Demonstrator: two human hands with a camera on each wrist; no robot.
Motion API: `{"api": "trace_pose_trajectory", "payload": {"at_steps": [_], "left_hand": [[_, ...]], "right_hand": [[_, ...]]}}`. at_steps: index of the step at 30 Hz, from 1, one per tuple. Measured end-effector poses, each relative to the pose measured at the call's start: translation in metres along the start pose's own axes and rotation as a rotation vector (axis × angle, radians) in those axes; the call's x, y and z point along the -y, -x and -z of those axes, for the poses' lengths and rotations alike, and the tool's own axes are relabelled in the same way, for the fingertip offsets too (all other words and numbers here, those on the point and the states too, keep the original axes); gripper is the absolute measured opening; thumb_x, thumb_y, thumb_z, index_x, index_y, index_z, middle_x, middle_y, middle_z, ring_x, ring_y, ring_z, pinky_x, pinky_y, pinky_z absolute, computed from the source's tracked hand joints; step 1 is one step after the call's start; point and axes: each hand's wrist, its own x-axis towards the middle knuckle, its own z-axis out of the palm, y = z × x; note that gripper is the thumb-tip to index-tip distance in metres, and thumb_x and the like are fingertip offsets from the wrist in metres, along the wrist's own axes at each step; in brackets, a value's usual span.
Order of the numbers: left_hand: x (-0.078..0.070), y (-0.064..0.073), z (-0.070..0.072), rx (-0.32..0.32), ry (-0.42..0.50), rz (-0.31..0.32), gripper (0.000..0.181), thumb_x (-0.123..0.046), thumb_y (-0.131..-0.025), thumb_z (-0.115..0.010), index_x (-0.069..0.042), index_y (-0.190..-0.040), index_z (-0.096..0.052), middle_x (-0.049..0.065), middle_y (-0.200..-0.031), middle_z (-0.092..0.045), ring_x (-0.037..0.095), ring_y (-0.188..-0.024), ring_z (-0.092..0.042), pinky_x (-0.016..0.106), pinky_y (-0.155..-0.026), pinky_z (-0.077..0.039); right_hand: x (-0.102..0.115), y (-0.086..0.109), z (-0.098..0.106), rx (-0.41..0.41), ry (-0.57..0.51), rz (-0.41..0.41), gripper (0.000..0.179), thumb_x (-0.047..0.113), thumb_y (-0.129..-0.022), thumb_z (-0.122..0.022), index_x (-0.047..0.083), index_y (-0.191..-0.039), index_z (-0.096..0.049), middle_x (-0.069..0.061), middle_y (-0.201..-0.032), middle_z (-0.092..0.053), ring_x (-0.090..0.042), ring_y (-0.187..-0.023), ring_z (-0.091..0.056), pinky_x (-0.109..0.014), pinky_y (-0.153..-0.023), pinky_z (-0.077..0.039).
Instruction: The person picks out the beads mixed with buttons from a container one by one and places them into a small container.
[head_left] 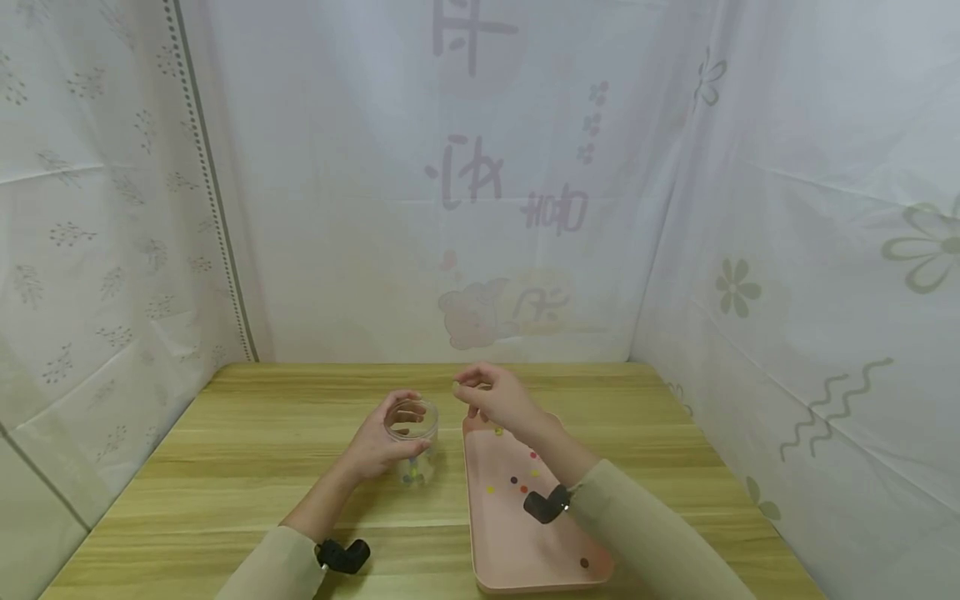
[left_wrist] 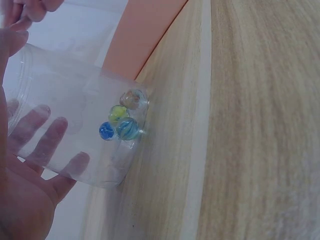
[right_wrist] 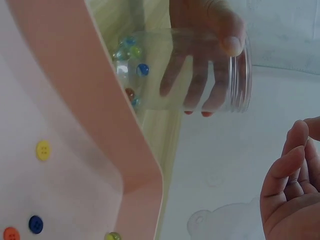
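Note:
My left hand [head_left: 378,442] grips a clear plastic jar [left_wrist: 70,120], fingers behind it and thumb across its near side. The jar stands upright on the table, its round mouth uncovered. Several glass marbles [left_wrist: 127,128] lie at its bottom, blue, yellow-green and brownish. Up and to the right of the mouth, my right hand [head_left: 498,400] pinches a small marble between thumb and forefinger, mostly hidden by the fingertips. Below the right forearm lies a pink tray [head_left: 498,558] with several buttons, among them a yellow button [right_wrist: 43,150] and a dark blue button [right_wrist: 35,224].
A yellowish marble [right_wrist: 113,236] rests by the tray's inner wall. An orange button [right_wrist: 11,234] and a dark round piece [head_left: 584,563] also lie in the tray. The wood-grain table [head_left: 247,467] is bounded by printed white curtains [head_left: 337,208] behind and at both sides.

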Motion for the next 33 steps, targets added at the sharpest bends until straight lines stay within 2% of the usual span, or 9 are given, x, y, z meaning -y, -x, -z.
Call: {"api": "trace_pose_trajectory", "payload": {"at_steps": [6, 13, 19, 28, 33], "left_hand": [[0.0, -0.002, 0.0, -0.002, 0.002, -0.01, 0.08, -0.014, -0.095, -0.085, -0.004, -0.159, -0.039, 0.032, -0.154, -0.053, 0.048, -0.141, -0.056, 0.048, -0.108, -0.059], [-0.001, -0.002, 0.0, -0.008, -0.001, -0.013, 0.078, -0.014, -0.094, -0.085, -0.008, -0.158, -0.041, 0.029, -0.153, -0.055, 0.046, -0.141, -0.056, 0.052, -0.111, -0.057], [0.0, -0.001, 0.0, 0.001, 0.005, -0.006, 0.079, -0.015, -0.095, -0.085, -0.005, -0.159, -0.039, 0.03, -0.154, -0.054, 0.049, -0.142, -0.055, 0.051, -0.11, -0.058], [0.001, -0.001, 0.001, 0.01, 0.021, 0.0, 0.078, -0.015, -0.095, -0.085, -0.01, -0.159, -0.039, 0.031, -0.156, -0.052, 0.052, -0.143, -0.053, 0.054, -0.111, -0.057], [0.001, -0.001, 0.0, 0.0, 0.019, 0.011, 0.077, -0.016, -0.095, -0.085, -0.013, -0.158, -0.041, 0.028, -0.156, -0.053, 0.051, -0.143, -0.053, 0.051, -0.108, -0.059]], "right_hand": [[0.015, -0.002, -0.007, 0.035, -0.003, 0.031, 0.031, 0.025, -0.106, -0.073, 0.01, -0.133, -0.07, -0.01, -0.121, -0.073, -0.017, -0.078, -0.068, -0.027, -0.064, -0.052], [0.027, -0.004, -0.016, 0.052, -0.015, 0.051, 0.029, 0.022, -0.106, -0.072, 0.009, -0.131, -0.071, -0.011, -0.119, -0.074, -0.015, -0.075, -0.068, -0.027, -0.063, -0.051], [0.027, -0.009, -0.025, 0.072, -0.019, 0.048, 0.031, 0.022, -0.105, -0.072, 0.005, -0.131, -0.07, -0.01, -0.117, -0.073, -0.015, -0.074, -0.068, -0.026, -0.063, -0.051], [0.026, -0.009, -0.034, 0.1, -0.02, 0.038, 0.032, 0.02, -0.105, -0.072, 0.004, -0.133, -0.069, -0.008, -0.116, -0.071, -0.015, -0.074, -0.068, -0.029, -0.063, -0.05], [0.024, -0.01, -0.038, 0.111, -0.037, 0.046, 0.033, 0.023, -0.105, -0.072, 0.004, -0.132, -0.069, -0.008, -0.115, -0.07, -0.015, -0.074, -0.067, -0.027, -0.063, -0.05]]}}
